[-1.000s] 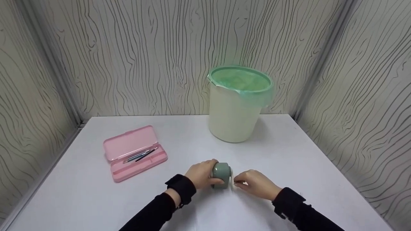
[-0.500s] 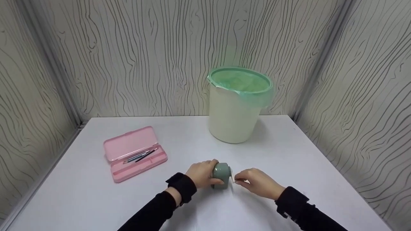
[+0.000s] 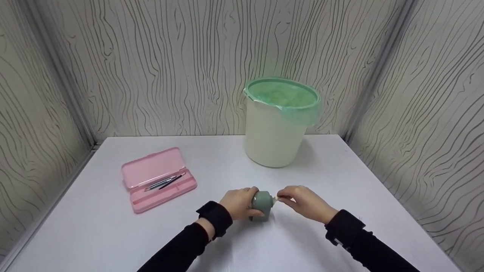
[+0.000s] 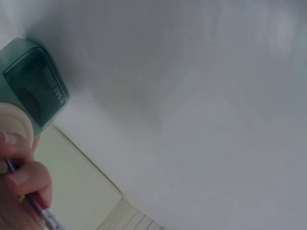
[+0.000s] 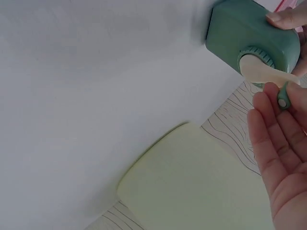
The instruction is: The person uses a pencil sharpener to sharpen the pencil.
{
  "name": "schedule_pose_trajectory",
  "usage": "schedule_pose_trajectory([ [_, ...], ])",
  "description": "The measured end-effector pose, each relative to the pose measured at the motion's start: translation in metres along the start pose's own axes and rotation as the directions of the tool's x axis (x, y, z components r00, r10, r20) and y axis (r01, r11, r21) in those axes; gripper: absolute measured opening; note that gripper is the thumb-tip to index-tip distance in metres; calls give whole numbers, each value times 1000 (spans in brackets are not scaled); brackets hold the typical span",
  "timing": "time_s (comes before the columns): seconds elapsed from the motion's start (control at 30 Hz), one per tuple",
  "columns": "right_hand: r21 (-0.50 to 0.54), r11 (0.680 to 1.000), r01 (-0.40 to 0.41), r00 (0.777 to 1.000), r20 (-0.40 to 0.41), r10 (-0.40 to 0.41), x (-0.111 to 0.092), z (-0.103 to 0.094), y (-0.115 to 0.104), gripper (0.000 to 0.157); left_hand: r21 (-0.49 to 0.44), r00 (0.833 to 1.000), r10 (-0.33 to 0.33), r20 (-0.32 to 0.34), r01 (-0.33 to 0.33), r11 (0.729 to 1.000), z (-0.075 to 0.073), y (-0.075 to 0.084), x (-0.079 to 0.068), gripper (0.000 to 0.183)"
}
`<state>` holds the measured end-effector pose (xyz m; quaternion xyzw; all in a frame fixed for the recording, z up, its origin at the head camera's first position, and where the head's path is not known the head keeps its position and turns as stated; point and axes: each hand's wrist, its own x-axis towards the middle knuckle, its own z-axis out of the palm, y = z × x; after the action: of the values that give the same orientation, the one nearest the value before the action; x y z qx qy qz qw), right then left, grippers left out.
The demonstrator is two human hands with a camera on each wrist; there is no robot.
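Observation:
A green crank pencil sharpener lies on the white table in the head view, gripped from its left side by my left hand. In the left wrist view, a pencil with a red band and silver end runs between the left fingers toward the sharpener's round cream front; its tip is hidden behind them. From the sharpener's other end sticks a cream crank, clearest in the right wrist view. My right hand pinches the small green knob at the crank's end between thumb and fingers.
A pink pencil case lies open to the left, with several pens or pencils in it. Toward the back right stands a pale bin with a green rim and a bag lining. Patterned walls enclose the table.
The crank has swung from pointing toward the person to pointing out to the right, and the right hand has moved up and away with it. The left hand and sharpener stay put.

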<state>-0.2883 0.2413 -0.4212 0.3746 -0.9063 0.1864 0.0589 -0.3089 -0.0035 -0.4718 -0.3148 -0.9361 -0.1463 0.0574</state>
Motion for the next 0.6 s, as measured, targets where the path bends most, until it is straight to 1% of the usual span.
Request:
schedule_pose_trajectory([
  [0.07,-13,1000,-3,1000,-16,3,5,-3,2,11,0,1000,0,6,0,1000,-1,1,0,59],
  [0.23,-28,1000,-8,1000,-21,8,15,-6,6,12,6,1000,2,4,-2,1000,-4,1,-1,58],
  [0.37,-61,998,-5,1000,-30,3,20,-7,6,13,12,1000,-15,11,15,1000,-7,2,-1,58],
  [0.6,-135,991,-16,999,-51,9,25,-8,5,13,-10,1000,-7,20,8,1000,-5,1,0,59],
])
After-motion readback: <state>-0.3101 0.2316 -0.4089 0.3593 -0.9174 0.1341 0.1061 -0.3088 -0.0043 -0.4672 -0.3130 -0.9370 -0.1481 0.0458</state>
